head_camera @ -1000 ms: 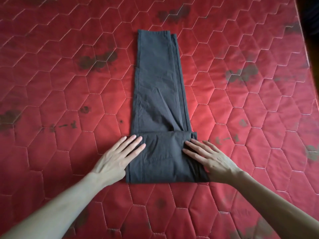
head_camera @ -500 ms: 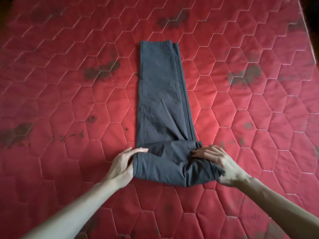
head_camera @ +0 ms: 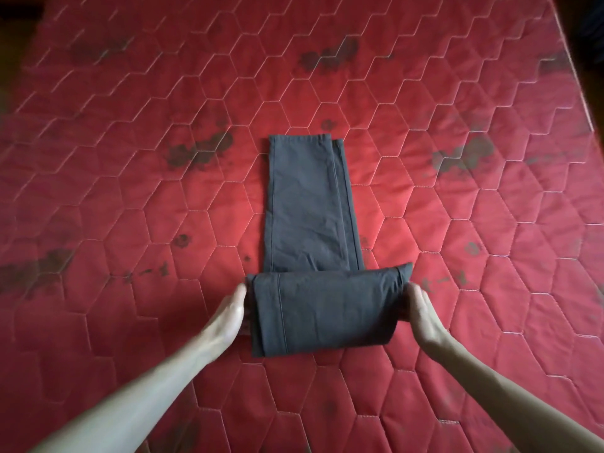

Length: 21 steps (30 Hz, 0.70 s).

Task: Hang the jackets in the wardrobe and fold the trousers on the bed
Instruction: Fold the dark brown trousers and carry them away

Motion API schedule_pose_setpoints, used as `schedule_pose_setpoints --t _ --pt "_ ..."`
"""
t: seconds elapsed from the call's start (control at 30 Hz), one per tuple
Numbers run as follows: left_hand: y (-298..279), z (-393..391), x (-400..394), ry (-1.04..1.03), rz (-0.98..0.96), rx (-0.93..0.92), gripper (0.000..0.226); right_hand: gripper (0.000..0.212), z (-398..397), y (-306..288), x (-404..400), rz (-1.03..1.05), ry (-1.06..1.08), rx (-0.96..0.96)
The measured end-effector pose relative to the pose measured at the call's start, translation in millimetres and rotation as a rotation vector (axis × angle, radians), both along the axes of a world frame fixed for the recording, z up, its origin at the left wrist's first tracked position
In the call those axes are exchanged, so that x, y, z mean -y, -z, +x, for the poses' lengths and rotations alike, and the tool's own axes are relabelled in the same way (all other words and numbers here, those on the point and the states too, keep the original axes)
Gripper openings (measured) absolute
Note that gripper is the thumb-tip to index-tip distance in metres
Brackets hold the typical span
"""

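Dark grey trousers (head_camera: 313, 207) flat on red quilted bed (head_camera: 130, 158), near end rolled. Left hand (head_camera: 228, 317) and right hand (head_camera: 423, 317) gripping roll's ends; fingers hidden.

Single head-worn camera, looking forward and down, close above the red mattress (head_camera: 130, 191), both forearms entering from below

A red quilted bed (head_camera: 130, 207) fills the room's middle, stitched in hexagons and blotched with dark stains toward ten, twelve and two o'clock. Dark grey trousers (head_camera: 310, 223) lie on it at centre, legs stretching toward twelve o'clock, the near end folded into a thick wad at six.
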State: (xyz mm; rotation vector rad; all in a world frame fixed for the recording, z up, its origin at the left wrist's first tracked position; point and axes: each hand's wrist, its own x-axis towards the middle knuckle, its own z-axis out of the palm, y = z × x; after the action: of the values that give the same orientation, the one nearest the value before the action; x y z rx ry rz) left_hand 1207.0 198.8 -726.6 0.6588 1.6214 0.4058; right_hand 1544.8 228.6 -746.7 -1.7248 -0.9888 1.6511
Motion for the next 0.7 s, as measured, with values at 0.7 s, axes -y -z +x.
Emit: schedule_pose_setpoints --t 0.7 --pt "41 31 -1 0.875 0.807 -0.850 0.075 0.070 -43 35 -17 0.808 -0.632 0.986"
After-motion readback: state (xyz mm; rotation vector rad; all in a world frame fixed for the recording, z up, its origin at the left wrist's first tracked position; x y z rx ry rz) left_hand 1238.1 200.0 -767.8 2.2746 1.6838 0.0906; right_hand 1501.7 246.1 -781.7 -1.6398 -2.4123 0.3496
